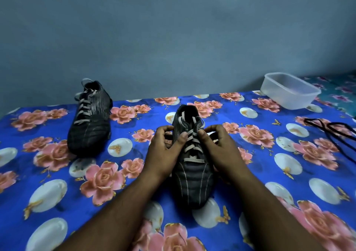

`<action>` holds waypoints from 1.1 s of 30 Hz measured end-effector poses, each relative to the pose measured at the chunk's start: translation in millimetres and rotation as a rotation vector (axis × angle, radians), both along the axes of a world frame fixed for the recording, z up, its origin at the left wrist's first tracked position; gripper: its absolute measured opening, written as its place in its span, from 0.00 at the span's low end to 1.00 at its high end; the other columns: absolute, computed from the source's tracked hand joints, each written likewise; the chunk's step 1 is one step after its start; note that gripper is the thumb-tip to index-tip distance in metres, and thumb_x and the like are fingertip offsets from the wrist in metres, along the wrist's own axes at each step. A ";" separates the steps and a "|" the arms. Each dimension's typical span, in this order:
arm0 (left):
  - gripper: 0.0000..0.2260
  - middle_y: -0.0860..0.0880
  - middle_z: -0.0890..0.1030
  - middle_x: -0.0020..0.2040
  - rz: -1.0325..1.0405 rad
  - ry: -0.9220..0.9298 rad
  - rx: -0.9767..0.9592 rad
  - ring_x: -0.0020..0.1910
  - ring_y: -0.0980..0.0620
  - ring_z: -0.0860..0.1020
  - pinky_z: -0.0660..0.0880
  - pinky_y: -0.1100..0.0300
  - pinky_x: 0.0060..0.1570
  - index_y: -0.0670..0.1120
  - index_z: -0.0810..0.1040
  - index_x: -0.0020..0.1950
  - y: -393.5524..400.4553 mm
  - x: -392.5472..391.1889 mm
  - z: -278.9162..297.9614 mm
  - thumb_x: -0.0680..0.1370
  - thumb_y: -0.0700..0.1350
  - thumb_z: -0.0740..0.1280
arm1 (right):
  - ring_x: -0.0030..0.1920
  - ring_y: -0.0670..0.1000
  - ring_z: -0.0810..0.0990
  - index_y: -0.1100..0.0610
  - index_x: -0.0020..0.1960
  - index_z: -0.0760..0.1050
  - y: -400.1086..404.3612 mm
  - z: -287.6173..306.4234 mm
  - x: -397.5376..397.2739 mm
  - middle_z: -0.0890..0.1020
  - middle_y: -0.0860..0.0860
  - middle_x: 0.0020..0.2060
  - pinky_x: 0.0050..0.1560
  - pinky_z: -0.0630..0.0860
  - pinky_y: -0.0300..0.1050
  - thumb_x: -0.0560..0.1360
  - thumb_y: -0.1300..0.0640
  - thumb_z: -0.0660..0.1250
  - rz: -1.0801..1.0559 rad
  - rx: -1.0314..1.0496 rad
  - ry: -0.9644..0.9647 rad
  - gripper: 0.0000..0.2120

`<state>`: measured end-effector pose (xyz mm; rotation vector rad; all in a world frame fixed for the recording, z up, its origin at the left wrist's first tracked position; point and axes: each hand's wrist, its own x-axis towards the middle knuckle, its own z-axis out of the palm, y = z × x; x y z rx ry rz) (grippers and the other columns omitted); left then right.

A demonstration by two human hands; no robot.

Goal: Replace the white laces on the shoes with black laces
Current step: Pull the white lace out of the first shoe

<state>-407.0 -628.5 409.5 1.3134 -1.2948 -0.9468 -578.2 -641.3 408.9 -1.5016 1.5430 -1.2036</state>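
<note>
On the flowery blue cloth [57, 173], the near shoe [192, 173] points away, and the left hand [165, 148] and right hand [217, 146] pinch its white lace [190, 135] from both sides.

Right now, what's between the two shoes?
In the head view, only bare flowered cloth lies between the far shoe and the near shoe, plus the left hand gripping the near one.
</note>
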 end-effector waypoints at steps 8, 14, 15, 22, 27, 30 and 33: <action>0.21 0.53 0.72 0.70 0.031 -0.198 -0.202 0.72 0.56 0.67 0.63 0.61 0.72 0.54 0.72 0.74 -6.9 -1.6 -4.9 0.80 0.50 0.68 | 0.46 0.53 0.84 0.46 0.53 0.81 0.4 5.3 9.1 0.84 0.49 0.47 0.50 0.82 0.60 0.76 0.44 0.73 -0.018 -0.085 -0.180 0.09; 0.15 0.49 0.75 0.64 0.060 -0.373 -0.292 0.66 0.51 0.72 0.67 0.55 0.69 0.52 0.81 0.64 -3.4 0.1 1.6 0.78 0.53 0.67 | 0.39 0.54 0.82 0.51 0.51 0.81 1.6 9.6 16.6 0.84 0.58 0.43 0.43 0.81 0.52 0.76 0.54 0.74 -0.044 -0.119 -0.242 0.04; 0.14 0.50 0.76 0.62 0.086 -0.411 -0.297 0.64 0.50 0.73 0.68 0.53 0.67 0.52 0.82 0.61 -2.3 1.2 2.3 0.77 0.53 0.66 | 0.41 0.58 0.83 0.53 0.50 0.81 1.9 10.3 17.6 0.84 0.61 0.45 0.47 0.82 0.55 0.76 0.56 0.74 -0.039 -0.098 -0.289 0.04; 0.10 0.49 0.77 0.57 0.180 -0.690 -0.266 0.60 0.45 0.72 0.66 0.51 0.59 0.49 0.81 0.50 -6.9 8.2 -0.1 0.80 0.55 0.67 | 0.42 0.51 0.80 0.50 0.42 0.79 3.2 21.4 13.9 0.82 0.49 0.41 0.39 0.76 0.46 0.76 0.55 0.68 0.112 0.104 -0.689 0.04; 0.27 0.49 0.78 0.53 0.207 -0.681 -0.233 0.57 0.45 0.72 0.65 0.51 0.57 0.48 0.80 0.42 -7.5 11.6 2.6 0.75 0.68 0.52 | 0.45 0.50 0.71 0.50 0.34 0.76 -1.8 29.7 -3.7 0.77 0.48 0.41 0.45 0.65 0.49 0.78 0.49 0.66 -0.034 0.080 -0.686 0.14; 0.24 0.48 0.78 0.47 0.229 -0.363 -0.284 0.53 0.46 0.74 0.67 0.56 0.56 0.47 0.77 0.36 -12.0 14.9 4.6 0.73 0.67 0.58 | 0.41 0.47 0.75 0.49 0.34 0.77 -2.7 36.2 -14.5 0.78 0.49 0.40 0.43 0.67 0.47 0.80 0.51 0.64 -0.010 0.042 -0.816 0.16; 0.18 0.49 0.78 0.45 0.164 -0.137 -0.361 0.50 0.49 0.75 0.69 0.60 0.55 0.45 0.76 0.36 -11.7 16.4 4.7 0.76 0.59 0.66 | 0.44 0.47 0.77 0.50 0.38 0.74 -3.3 39.2 -25.5 0.78 0.49 0.41 0.48 0.68 0.49 0.80 0.50 0.64 0.028 0.044 -0.896 0.12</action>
